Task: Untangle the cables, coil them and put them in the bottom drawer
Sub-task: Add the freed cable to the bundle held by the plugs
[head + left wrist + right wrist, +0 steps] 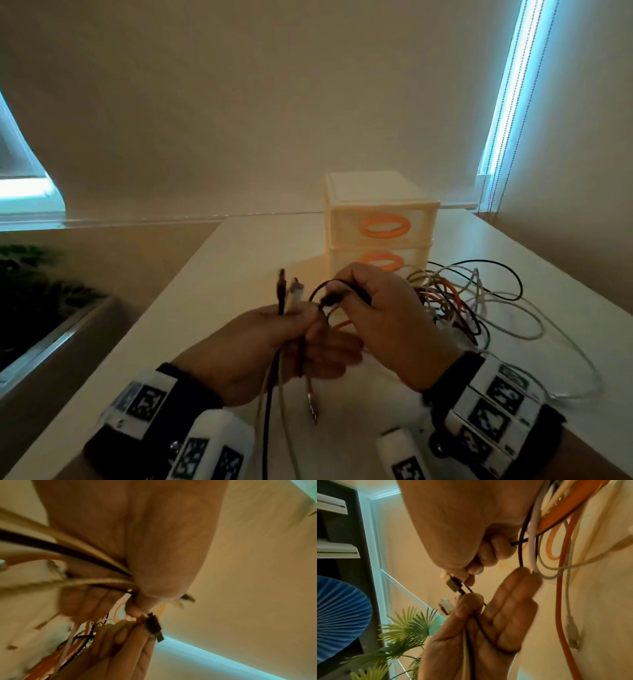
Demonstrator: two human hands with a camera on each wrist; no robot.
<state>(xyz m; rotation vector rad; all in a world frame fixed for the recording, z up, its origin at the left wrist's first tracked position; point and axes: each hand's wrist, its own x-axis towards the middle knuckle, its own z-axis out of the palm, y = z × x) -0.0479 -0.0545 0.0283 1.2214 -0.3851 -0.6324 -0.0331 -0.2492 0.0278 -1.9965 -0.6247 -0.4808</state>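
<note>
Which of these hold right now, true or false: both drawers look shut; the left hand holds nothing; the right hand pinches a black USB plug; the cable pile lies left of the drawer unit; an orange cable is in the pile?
1. Both drawers of the cream plastic drawer unit with orange oval handles look shut. True.
2. The left hand holds nothing. False: it grips a bundle of black and beige cable ends.
3. The right hand pinches a black USB plug. True.
4. The tangled cable pile lies left of the unit. False: right of it, on the white table.
5. An orange cable is in the pile. True.
</note>
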